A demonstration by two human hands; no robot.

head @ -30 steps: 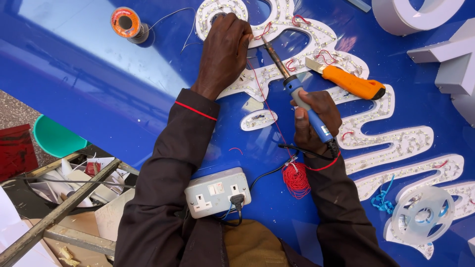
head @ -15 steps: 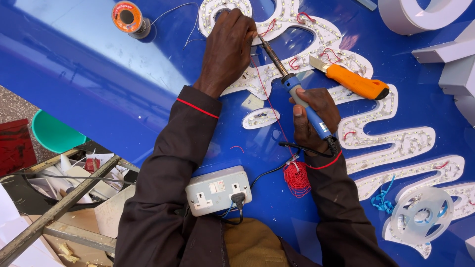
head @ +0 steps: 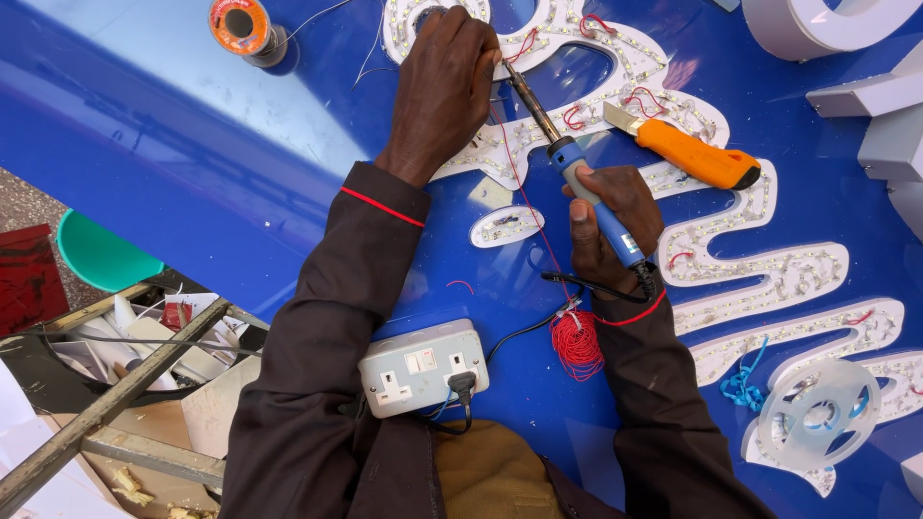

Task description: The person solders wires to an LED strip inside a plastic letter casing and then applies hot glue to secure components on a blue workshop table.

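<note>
My right hand (head: 615,226) grips a blue-handled soldering iron (head: 577,178), its metal tip pointing up-left to my left fingertips. My left hand (head: 442,82) rests fingers-down on a white curved sign panel studded with small LED modules (head: 663,106), pinching a thin red wire (head: 514,163) at the iron's tip. The panel lies on a glossy blue board (head: 192,144). A bundle of red wire (head: 575,344) sits by my right wrist. The iron's black cord runs to a grey double wall socket (head: 415,365) near my chest.
An orange utility knife (head: 687,152) lies on the LED panel to the right. A solder spool (head: 240,24) stands at top left. An empty white reel (head: 817,413) and blue wire (head: 740,389) lie at lower right. White raised letters (head: 836,24) top right. Green bowl (head: 96,255), scrap below left.
The soldering iron's tip has swung up and left to meet my left fingertips. My left hand has stayed on the panel.
</note>
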